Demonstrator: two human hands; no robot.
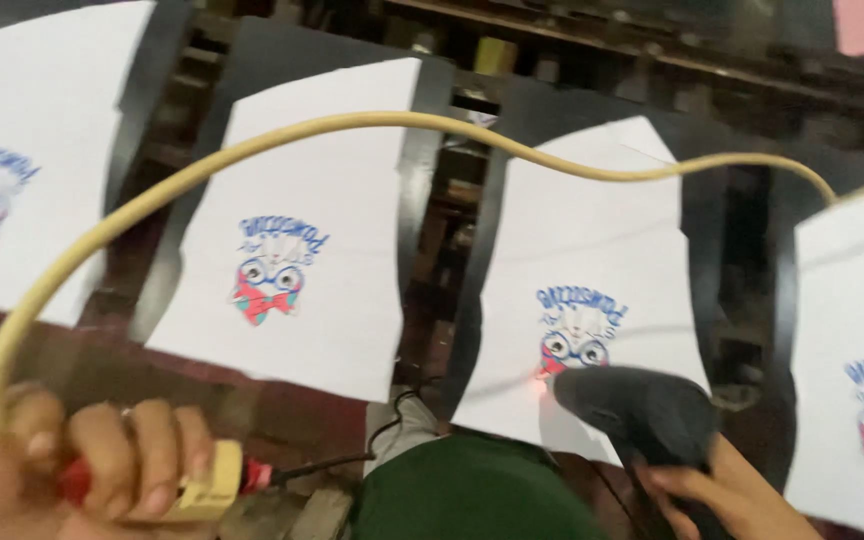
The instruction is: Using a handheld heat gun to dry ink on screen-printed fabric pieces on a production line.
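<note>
My right hand [722, 495] grips a dark heat gun [642, 410] at the lower right. Its nozzle glows red and points at the printed owl design [577, 335] on a white fabric piece [592, 230] laid on a dark pallet. My left hand [92, 465] at the lower left is closed around a red-handled tool with a cream-coloured plug block [214, 482]. From that hand a cream hose [372, 122] arcs up and across to the right edge.
Other white pieces with the same blue-and-red owl print lie on neighbouring dark pallets: one at the far left [32, 150], one left of centre [312, 240], one at the right edge [862, 340]. Dark machine framing [552, 60] runs behind. My green garment [472, 495] fills the bottom centre.
</note>
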